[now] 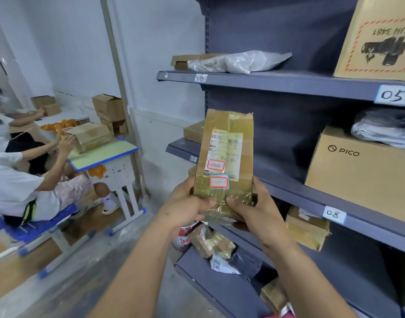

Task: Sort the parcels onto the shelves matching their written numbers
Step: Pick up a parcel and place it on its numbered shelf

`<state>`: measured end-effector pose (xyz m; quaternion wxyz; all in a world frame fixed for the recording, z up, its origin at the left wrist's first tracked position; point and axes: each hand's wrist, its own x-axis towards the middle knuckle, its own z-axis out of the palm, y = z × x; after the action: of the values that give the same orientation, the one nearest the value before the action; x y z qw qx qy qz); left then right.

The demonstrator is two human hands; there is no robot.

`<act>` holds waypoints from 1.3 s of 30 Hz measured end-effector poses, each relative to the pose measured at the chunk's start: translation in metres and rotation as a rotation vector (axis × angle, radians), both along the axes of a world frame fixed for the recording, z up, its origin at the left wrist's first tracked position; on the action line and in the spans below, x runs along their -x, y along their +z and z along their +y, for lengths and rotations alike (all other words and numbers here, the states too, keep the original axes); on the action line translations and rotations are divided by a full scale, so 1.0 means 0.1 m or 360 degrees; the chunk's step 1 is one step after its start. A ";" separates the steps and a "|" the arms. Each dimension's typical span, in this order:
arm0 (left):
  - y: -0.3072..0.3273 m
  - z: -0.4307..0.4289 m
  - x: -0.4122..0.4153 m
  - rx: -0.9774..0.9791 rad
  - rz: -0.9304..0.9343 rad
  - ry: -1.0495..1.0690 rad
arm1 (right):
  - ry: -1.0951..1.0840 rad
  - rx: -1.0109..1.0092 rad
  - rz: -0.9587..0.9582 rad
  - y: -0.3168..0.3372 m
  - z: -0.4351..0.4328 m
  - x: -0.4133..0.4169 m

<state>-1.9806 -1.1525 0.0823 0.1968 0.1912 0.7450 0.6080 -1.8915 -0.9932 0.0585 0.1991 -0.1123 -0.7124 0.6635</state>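
I can't read the handwritten mark inside the red-bordered sticker (218,182) on the tall brown cardboard parcel wrapped in glossy clear tape (224,157); it is too blurred, and the printed shipping label (224,152) above it is just as illegible. The parcel's bottom edge is hidden behind my fingers. I hold it upright in front of the dark grey metal shelving (288,83), level with the shelf tagged 07 (193,159), with tags 06 (201,77), 05 (393,95) and 08 (333,214) readable nearby. My left hand (187,203) is clamped on the lower left side, thumb across the front; my right hand (254,205) grips the lower right, thumb pressed beside the other. Both forearms reach up from the bottom of the view, elbows cut off
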 end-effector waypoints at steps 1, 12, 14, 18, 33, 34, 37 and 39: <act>0.06 0.01 0.11 -0.0007 0.0010 -0.0014 | -0.0002 -0.0014 0.0020 0.05 0.02 0.10; 0.33 0.28 1.06 -0.0017 -0.0037 -0.0179 | -0.0173 -0.0040 -0.0026 0.22 0.24 0.93; 0.31 0.33 1.16 -0.0029 -0.0049 -0.0223 | -0.0217 0.0000 -0.0034 0.22 0.25 1.00; 0.31 0.37 1.40 -0.0077 -0.0046 -0.0313 | -0.0370 0.0014 -0.0073 0.24 0.23 1.11; 0.05 0.32 2.04 -0.0368 -0.0005 -0.0403 | -0.0787 -0.0219 -0.0091 0.17 -0.17 1.47; 0.01 0.32 2.07 -0.0353 0.0030 -0.0427 | -0.0821 -0.0229 -0.0099 0.17 -0.16 1.49; -0.06 0.38 2.21 -0.0295 0.0158 -0.0370 | -0.0897 -0.0269 -0.0120 0.22 -0.13 1.60; -0.08 0.45 2.28 -0.0315 0.0208 -0.0312 | -0.0939 -0.0280 -0.0152 0.26 -0.08 1.67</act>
<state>-2.2090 -1.1072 0.0744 0.1867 0.3207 0.6702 0.6427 -2.0589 -1.0014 0.0849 0.3583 -0.3277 -0.7123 0.5068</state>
